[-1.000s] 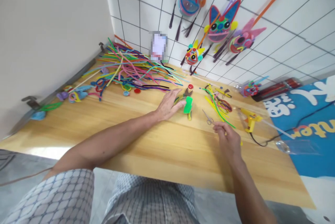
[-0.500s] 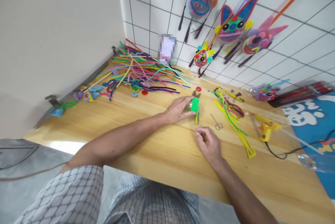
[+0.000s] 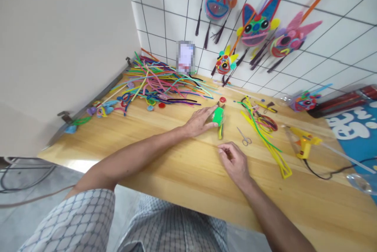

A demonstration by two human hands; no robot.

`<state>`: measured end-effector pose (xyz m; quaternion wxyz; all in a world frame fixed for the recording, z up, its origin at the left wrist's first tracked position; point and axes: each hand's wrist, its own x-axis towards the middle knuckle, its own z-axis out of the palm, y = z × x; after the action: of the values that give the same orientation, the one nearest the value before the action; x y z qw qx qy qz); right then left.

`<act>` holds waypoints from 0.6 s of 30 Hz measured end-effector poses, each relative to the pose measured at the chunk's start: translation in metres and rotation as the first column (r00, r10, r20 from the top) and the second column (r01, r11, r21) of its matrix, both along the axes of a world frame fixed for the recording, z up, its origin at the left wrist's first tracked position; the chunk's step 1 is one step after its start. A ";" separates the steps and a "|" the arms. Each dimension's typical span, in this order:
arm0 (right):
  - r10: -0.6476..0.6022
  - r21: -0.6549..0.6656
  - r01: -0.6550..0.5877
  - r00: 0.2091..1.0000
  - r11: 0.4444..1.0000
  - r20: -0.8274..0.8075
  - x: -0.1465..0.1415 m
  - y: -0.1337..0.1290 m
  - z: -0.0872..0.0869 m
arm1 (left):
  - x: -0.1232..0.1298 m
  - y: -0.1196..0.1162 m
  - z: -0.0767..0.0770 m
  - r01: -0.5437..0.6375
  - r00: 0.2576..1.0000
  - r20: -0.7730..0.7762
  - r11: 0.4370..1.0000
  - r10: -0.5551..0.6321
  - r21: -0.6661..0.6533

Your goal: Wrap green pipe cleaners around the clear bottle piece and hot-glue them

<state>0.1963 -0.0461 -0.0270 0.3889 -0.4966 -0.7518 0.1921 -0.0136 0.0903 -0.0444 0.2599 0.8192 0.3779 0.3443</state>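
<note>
Your left hand [image 3: 202,121] has its thumb and fingers set around the near-left side of a green-faced ball [image 3: 218,116], a small, clear, rounded piece; you hold it over or against the pliers [image 3: 220,133], though whether it also rests on the tabletop [image 3: 182,165] you can't tell. Expect it to be light and thin-walled: the clear shell looks like smooth plastic, likely slippery and apt to dent under a hard squeeze, while the green face looks softer. Take hold by the clear rim on opposite sides, thumb and forefinger, and keep your pads off the green. Your right hand [image 3: 235,161] is apart from it, nearer you, fingers curled in; you can't tell whether they pinch anything small. The scissors [image 3: 245,139] lie just beyond those fingers, to their right.
</note>
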 end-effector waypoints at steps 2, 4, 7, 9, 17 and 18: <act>-0.006 -0.015 0.006 1.000 1.000 -0.006 0.000 0.000 0.000 | 0.000 -0.001 0.001 -0.004 1.000 -0.016 1.000 0.003 -0.015; -0.002 -0.016 0.002 1.000 1.000 -0.015 0.001 0.000 0.001 | 0.000 -0.003 0.002 0.006 1.000 -0.020 1.000 -0.007 -0.022; 0.002 0.004 -0.002 0.999 1.000 -0.033 0.001 0.000 0.003 | -0.001 -0.006 0.004 -0.018 1.000 0.007 0.999 0.018 -0.039; -0.003 0.017 0.003 0.999 1.000 -0.040 0.002 0.000 0.003 | -0.003 -0.006 0.008 -0.074 0.995 0.057 0.996 0.077 -0.054; -0.023 0.041 0.026 0.996 0.999 -0.081 0.005 0.000 0.004 | -0.024 0.003 0.063 -0.336 0.864 0.383 0.941 0.328 -0.049; -0.027 0.038 0.030 0.996 0.999 -0.084 0.005 0.000 0.004 | -0.025 0.001 0.070 -0.366 0.834 0.407 0.926 0.372 -0.094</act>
<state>0.2015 -0.0459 -0.0231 0.4321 -0.4912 -0.7314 0.1924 -0.0386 0.0916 0.0256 0.2683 0.6366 0.4663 0.5526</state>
